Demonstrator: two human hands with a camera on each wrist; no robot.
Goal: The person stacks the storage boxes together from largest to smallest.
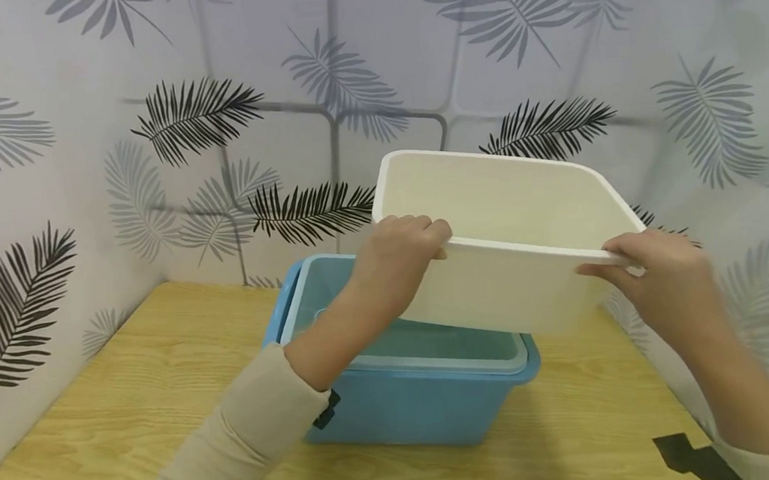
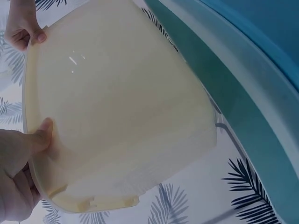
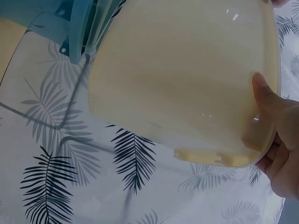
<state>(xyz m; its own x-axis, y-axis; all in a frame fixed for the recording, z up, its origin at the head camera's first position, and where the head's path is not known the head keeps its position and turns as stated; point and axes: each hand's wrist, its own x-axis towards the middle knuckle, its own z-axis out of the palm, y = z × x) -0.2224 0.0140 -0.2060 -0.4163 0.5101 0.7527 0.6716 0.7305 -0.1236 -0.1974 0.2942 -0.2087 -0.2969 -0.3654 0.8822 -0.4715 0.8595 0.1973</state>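
Both hands hold a cream plastic bin [image 1: 496,284] by its near rim, raised above and to the right of a blue bin [image 1: 411,407]. My left hand [image 1: 402,257] grips the rim toward its left end, thumb on the outer wall in the left wrist view. At the right corner, my right hand [image 1: 665,278] pinches the same rim between thumb and fingers. The cream bin tilts down to the right, and its inside looks bare. Nested in the blue bin is a lighter teal bin [image 1: 421,361], partly hidden behind the left forearm and the cream bin.
The stacked bins stand on a wood-grain table [image 1: 132,395]. A curtain [image 1: 269,151] printed with leaves hangs close behind the table and along both sides. A dark strap piece [image 1: 689,457] shows at the right wrist.
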